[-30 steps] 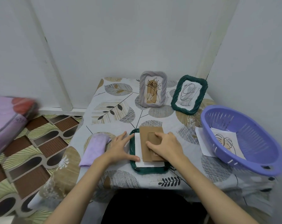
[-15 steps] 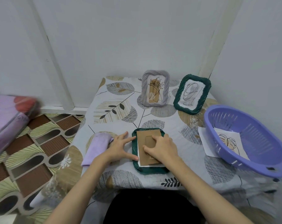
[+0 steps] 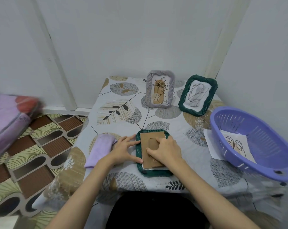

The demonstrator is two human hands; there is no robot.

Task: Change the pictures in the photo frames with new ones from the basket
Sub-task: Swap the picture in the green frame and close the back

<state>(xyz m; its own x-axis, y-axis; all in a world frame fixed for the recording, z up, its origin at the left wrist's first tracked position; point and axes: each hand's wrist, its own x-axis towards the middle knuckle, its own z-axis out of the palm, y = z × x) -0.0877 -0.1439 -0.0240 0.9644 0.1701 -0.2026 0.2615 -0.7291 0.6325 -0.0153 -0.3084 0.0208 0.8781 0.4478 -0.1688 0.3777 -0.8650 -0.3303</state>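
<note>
Since a second ago, both hands have slid a little toward the near end of the backing [image 3: 152, 148], and the card now covers more of the white sheet [image 3: 154, 168] under it.

That brown backing lies on a dark green frame [image 3: 138, 158], which is face down near the front edge of the bench [image 3: 123, 179]. A strip of the white sheet shows along the card's near edge and right side. The right hand [image 3: 166, 150] lies flat on the card, fingers together and pressing down, gripping nothing. The left hand [image 3: 125, 150] rests open at the frame's left rim, thumb and forefinger spread apart and touching the rim.

Just left of that hand lies a folded lilac cloth [image 3: 100, 150]. At the back of the bench two frames stand upright, tilted back: a grey frame [image 3: 159, 89] with a brown-and-black scribble picture, and beside it on the right a second green frame [image 3: 197, 95] with a grey line drawing. A purple basket [image 3: 255, 146] sits at the right edge, tipped toward the hands, with a leaf drawing [image 3: 235, 144] inside it and a white paper [image 3: 211, 146] under its left rim.

A leaf-patterned cloth covers the bench, which stands in a corner of white walls. Patterned brown flooring lies to the left, with blurred pink bedding [image 3: 6, 119] at the far left.
</note>
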